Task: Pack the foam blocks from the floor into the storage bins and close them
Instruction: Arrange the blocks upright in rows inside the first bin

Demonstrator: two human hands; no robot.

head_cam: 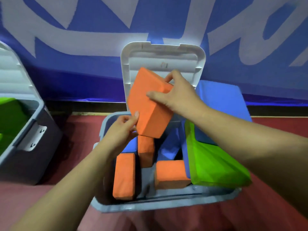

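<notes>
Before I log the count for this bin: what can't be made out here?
Head view only.
- Bottom of the open bin: hidden by piled blocks and the held orange block; no full count.
- The second bin: cut off by the left edge; only green shows inside.
- The blue block: partly behind the right forearm and green block.
- The mark on the lid: too small to read.

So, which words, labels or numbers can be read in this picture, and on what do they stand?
On the wall: large white shapes on blue, perhaps letters, cut off, not readable.
On the lid: a small mark, too blurred to read.
No other text shows.
</notes>
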